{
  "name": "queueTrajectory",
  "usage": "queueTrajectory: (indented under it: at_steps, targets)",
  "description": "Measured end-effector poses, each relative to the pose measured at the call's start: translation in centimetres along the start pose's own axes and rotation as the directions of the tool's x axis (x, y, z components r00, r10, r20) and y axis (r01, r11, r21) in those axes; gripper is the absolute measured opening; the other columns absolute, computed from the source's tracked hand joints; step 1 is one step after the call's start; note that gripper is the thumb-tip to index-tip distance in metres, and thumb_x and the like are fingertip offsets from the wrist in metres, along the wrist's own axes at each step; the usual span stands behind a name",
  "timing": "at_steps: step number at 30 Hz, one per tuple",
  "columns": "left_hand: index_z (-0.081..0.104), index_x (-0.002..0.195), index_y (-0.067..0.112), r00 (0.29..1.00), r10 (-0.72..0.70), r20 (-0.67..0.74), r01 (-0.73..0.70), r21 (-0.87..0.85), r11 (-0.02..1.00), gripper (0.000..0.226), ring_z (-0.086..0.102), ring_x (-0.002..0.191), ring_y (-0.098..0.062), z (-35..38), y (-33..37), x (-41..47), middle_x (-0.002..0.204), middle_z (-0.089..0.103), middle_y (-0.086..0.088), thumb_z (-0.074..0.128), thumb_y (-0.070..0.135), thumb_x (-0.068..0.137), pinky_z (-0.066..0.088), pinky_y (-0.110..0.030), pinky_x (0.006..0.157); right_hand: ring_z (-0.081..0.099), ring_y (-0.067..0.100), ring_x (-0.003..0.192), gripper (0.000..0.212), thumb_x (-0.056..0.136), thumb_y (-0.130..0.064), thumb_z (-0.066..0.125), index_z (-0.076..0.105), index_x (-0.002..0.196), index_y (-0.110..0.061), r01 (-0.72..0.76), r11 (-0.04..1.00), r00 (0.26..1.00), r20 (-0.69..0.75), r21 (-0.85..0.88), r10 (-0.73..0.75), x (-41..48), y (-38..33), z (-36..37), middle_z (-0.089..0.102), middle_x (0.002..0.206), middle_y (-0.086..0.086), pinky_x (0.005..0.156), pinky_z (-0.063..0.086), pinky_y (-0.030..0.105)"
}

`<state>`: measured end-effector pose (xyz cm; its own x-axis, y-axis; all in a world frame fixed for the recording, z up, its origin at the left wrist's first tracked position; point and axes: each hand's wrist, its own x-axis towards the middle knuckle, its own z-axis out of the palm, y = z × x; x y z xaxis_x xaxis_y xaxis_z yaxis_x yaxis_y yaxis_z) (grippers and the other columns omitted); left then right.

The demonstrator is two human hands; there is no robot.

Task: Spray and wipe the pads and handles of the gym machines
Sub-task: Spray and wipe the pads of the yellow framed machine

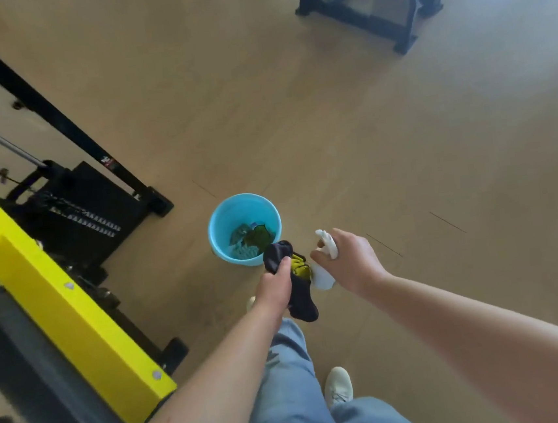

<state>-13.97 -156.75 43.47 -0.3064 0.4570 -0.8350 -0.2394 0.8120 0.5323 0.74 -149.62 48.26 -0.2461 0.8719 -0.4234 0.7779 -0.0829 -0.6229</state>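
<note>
Above the pale wooden floor (332, 138), near the middle of the view, a dark navy cloth with a yellow patch (301, 298) is gripped in the left hand (275, 288); the fingers are curled round its upper part, the thumb is laid across the fabric, and the lower end is left hanging below the fist. Just beside it, a white plastic spray bottle (325, 278) is held in the right hand (350, 259), with the fingers wrapped round its neck and the nozzle turned toward the cloth. Whether bottle and cloth are touching cannot be told.

A round light-blue plastic bucket (217, 224) is stood on the floor just beyond the hands, and crumpled blue and green rags (250, 241) are seen lying in its bottom. To the left, a bright yellow steel beam of a gym machine (58, 300) is seen running diagonally, with a black weight stack (80, 210) behind it. The black base frame of another machine (370, 8) is placed well apart, at the upper right. Light-blue jeans (287, 381) and a pale shoe (338, 384) are shown below the arms
</note>
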Motion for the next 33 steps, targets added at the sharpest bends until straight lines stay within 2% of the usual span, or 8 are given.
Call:
queueTrajectory:
  at_steps: [3, 7, 11, 16, 19, 23, 27, 33]
  targets:
    - [0.054, 0.135, 0.015, 0.999, -0.02, -0.04, 0.021, 0.015, 1.0, 0.079, 0.061, 0.118, -0.033, -1.1, 2.6, 4.2, 0.13, 0.064, -0.01, 0.052, 0.069, 0.078, 0.049, -0.051, 0.107, 0.053, 0.018, 0.067, 0.025, 0.097, -0.031, 0.064, 0.061, 0.078, -0.015, -0.071, 0.996, 0.996, -0.057, 0.053, 0.074, 4.8, -1.9, 0.0, 0.06, 0.075, 0.001, 0.054, 0.042, 0.031]
    - [0.054, 0.135, 0.012, 0.995, -0.062, -0.083, 0.062, 0.007, 0.998, 0.06, 0.056, 0.124, -0.037, -2.2, 6.0, 9.6, 0.135, 0.06, -0.014, 0.052, 0.058, 0.096, 0.042, -0.051, 0.112, 0.04, 0.016, 0.058, 0.034, 0.098, -0.016, 0.052, 0.045, 0.065, -0.017, -0.16, 0.984, 0.987, -0.029, -0.077, 0.158, 11.5, -3.1, 1.5, 0.049, 0.068, 0.001, 0.05, 0.029, 0.029]
    - [0.048, 0.143, 0.009, 0.99, -0.092, -0.105, 0.089, -0.036, 0.995, 0.059, 0.052, 0.129, -0.034, -2.6, 9.0, 14.9, 0.14, 0.055, -0.012, 0.051, 0.051, 0.101, 0.04, -0.05, 0.114, 0.042, 0.019, 0.059, 0.031, 0.094, -0.008, 0.048, 0.047, 0.065, -0.017, -0.247, 0.961, 0.968, 0.021, -0.125, 0.252, 18.6, -2.7, 4.2, 0.05, 0.066, -0.001, 0.047, 0.027, 0.029]
    - [0.048, 0.144, 0.012, 0.978, -0.114, -0.177, 0.101, -0.079, 0.992, 0.057, 0.054, 0.126, -0.033, -1.5, 10.6, 23.6, 0.139, 0.056, -0.01, 0.054, 0.048, 0.101, 0.043, -0.049, 0.112, 0.041, 0.016, 0.058, 0.032, 0.095, -0.016, 0.054, 0.044, 0.065, -0.014, -0.359, 0.927, 0.931, 0.028, -0.105, 0.364, 27.7, 1.5, 8.7, 0.047, 0.065, -0.001, 0.048, 0.026, 0.029]
    - [0.046, 0.149, 0.022, 0.969, -0.085, -0.234, 0.074, -0.053, 0.996, 0.053, 0.054, 0.126, -0.03, -0.1, 9.8, 30.0, 0.139, 0.057, -0.005, 0.055, 0.042, 0.101, 0.043, -0.044, 0.111, 0.047, 0.022, 0.065, 0.028, 0.097, -0.021, 0.053, 0.055, 0.071, -0.012, -0.346, 0.93, 0.936, 0.028, -0.123, 0.352, 33.3, 6.0, 12.8, 0.053, 0.068, 0.002, 0.05, 0.029, 0.03]
    - [0.055, 0.138, 0.025, 0.958, -0.053, -0.282, 0.046, -0.03, 0.998, 0.039, 0.056, 0.107, -0.024, 1.8, 6.8, 38.3, 0.123, 0.062, 0.001, 0.058, 0.031, 0.1, 0.047, -0.038, 0.102, 0.046, 0.027, 0.069, 0.03, 0.096, -0.021, 0.053, 0.051, 0.066, -0.016, -0.352, 0.926, 0.931, 0.054, -0.136, 0.362, 39.6, 13.2, 19.0, 0.052, 0.073, 0.005, 0.053, 0.028, 0.031]
    - [0.058, 0.117, 0.034, 0.955, -0.084, -0.286, 0.071, -0.055, 0.996, 0.022, 0.061, 0.104, -0.024, 3.3, 3.7, 45.0, 0.102, 0.062, 0.011, 0.062, 0.026, 0.097, 0.052, -0.046, 0.102, 0.058, 0.03, 0.081, 0.018, 0.097, -0.019, 0.057, 0.073, 0.089, -0.016, -0.363, 0.907, 0.914, 0.111, -0.212, 0.391, 45.0, 19.3, 24.5, 0.066, 0.091, 0.008, 0.055, 0.035, 0.028]
    - [0.062, 0.097, 0.038, 0.953, -0.186, -0.24, 0.136, -0.207, 0.969, 0.014, 0.068, 0.1, -0.02, 4.8, 1.2, 50.2, 0.102, 0.066, 0.015, 0.067, 0.025, 0.093, 0.06, -0.051, 0.088, 0.04, 0.022, 0.056, 0.014, 0.09, -0.009, 0.055, 0.059, 0.077, -0.011, -0.435, 0.845, 0.829, 0.229, -0.313, 0.511, 49.4, 24.3, 29.4, 0.051, 0.075, 0.006, 0.048, 0.026, 0.026]
